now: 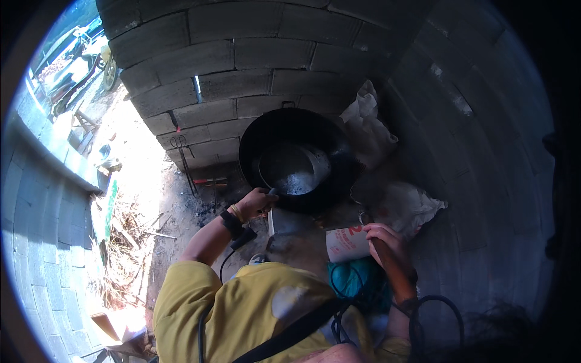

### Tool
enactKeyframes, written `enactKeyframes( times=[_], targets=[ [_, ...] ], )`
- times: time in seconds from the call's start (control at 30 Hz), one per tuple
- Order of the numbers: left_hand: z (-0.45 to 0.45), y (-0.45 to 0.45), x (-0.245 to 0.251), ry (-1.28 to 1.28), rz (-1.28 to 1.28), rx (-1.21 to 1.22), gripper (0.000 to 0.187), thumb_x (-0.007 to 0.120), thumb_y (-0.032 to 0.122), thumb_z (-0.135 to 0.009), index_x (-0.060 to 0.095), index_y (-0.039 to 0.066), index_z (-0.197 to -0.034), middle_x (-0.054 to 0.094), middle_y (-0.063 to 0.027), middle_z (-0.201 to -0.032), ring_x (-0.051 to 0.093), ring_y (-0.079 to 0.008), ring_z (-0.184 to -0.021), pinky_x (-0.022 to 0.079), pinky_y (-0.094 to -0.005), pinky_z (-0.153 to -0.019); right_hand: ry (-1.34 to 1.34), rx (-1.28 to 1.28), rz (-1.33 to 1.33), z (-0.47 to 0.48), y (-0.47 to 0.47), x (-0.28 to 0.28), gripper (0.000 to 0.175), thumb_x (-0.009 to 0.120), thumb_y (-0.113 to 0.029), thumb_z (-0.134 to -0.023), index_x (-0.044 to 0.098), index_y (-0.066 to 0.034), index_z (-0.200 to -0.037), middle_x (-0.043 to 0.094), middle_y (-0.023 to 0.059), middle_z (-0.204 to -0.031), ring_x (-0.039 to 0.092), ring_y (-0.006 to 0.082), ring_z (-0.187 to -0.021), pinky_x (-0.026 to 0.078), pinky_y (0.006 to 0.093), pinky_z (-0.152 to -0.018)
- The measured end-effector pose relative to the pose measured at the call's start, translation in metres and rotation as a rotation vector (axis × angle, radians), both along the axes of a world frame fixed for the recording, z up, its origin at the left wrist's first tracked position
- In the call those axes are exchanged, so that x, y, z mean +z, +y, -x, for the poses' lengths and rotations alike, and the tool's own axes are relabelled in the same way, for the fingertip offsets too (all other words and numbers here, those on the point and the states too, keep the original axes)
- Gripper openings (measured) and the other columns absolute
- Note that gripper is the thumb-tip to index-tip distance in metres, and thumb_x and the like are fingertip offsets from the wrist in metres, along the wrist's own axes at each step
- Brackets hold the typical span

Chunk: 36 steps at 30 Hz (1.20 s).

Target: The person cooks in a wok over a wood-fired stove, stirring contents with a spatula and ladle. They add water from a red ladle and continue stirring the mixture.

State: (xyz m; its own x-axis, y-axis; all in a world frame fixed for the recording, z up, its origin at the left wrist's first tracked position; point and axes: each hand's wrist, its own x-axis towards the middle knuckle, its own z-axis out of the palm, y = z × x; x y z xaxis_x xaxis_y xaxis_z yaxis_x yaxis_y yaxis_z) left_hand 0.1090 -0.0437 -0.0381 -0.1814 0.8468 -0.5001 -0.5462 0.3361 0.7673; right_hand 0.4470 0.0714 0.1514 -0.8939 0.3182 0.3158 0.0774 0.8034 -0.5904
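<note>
A large dark wok (pixel 254 136) stands before me, by the block wall. Inside it is a round metal pan or basin (pixel 321 163), its contents partly shiny and hard to tell. My left hand (pixel 258 203) grips a grey handle end at the wok's near left edge; whether it belongs to the inner pan is unclear. My right hand (pixel 386 242) is closed around a long brown wooden handle (pixel 394 267), right of a white printed container (pixel 347 245). The tool's far end, near the wok's right side, is too dark to make out.
Metal tongs (pixel 185 163) lean at the left wall, near a red-handled tool (pixel 211 181). Crumpled pale sacks (pixel 370 122) lie right of the wok. A teal bag (pixel 354 277) and dark cables (pixel 435 299) are close to my body. Straw and sticks (pixel 127 236) litter the left doorway.
</note>
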Motion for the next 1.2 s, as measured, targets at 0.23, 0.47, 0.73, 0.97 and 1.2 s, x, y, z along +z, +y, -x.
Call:
enactKeyframes(
  times=[0.23, 0.47, 0.73, 0.97, 1.2],
  targets=[
    [-0.03, -0.073, 0.04, 0.055, -0.027, 0.099, 0.014, 0.057, 0.014, -0.089, 0.057, 0.001, -0.093, 0.047, 0.0011, -0.06, 0.041, -0.0065, -0.044, 0.031, -0.0219, -0.037, -0.104, 0.17, -0.107, 0.042, 0.015, -0.026, 0.023, 0.056, 0.005, -0.073, 0.058, -0.0058, -0.093, 0.062, 0.0096, -0.107, 0.062, 0.0278, -0.097, 0.05, 0.0338, -0.079],
    [-0.053, -0.157, 0.06, 0.061, 0.01, 0.285, 0.014, 0.056, 0.015, -0.09, 0.059, 0.003, -0.096, 0.051, 0.002, -0.064, 0.043, -0.0053, -0.046, 0.031, -0.0208, -0.039, -0.265, 0.247, -0.033, 0.094, 0.04, -0.074, 0.024, 0.057, 0.006, -0.072, 0.056, -0.0098, -0.091, 0.062, 0.0083, -0.097, 0.06, 0.0324, -0.092, 0.05, 0.039, -0.072],
    [-0.059, -0.265, 0.062, 0.006, 0.056, 0.586, 0.012, 0.057, 0.016, -0.089, 0.051, 0.01, -0.081, 0.044, 0.0034, -0.06, 0.037, -0.006, -0.044, 0.026, -0.0218, -0.04, -0.406, 0.292, -0.014, 0.142, 0.078, -0.161, 0.023, 0.058, 0.007, -0.07, 0.058, -0.0097, -0.087, 0.063, 0.0077, -0.094, 0.06, 0.0309, -0.09, 0.05, 0.0368, -0.074],
    [-0.023, -0.372, 0.041, 0.022, 0.07, 0.743, 0.013, 0.058, 0.019, -0.088, 0.049, 0.012, -0.082, 0.042, 0.0043, -0.059, 0.035, -0.005, -0.043, 0.027, -0.0207, -0.039, -0.571, 0.098, -0.272, 0.15, 0.097, -0.171, 0.044, 0.053, 0.008, -0.074, 0.058, -0.0077, -0.115, 0.055, 0.0135, -0.121, 0.053, 0.0302, -0.11, 0.044, 0.036, -0.093],
    [0.05, -0.481, 0.015, 0.103, 0.052, 0.809, 0.008, 0.055, 0.017, -0.09, 0.053, 0.009, -0.09, 0.039, 0.006, -0.058, 0.034, -0.0039, -0.041, 0.029, -0.0193, -0.036, -0.247, -0.467, 0.197, 0.156, 0.054, -0.142, 0.034, 0.052, -0.002, -0.084, 0.055, -0.0015, -0.118, 0.058, 0.014, -0.112, 0.059, 0.0208, -0.092, 0.048, 0.0298, -0.081]
  ],
)
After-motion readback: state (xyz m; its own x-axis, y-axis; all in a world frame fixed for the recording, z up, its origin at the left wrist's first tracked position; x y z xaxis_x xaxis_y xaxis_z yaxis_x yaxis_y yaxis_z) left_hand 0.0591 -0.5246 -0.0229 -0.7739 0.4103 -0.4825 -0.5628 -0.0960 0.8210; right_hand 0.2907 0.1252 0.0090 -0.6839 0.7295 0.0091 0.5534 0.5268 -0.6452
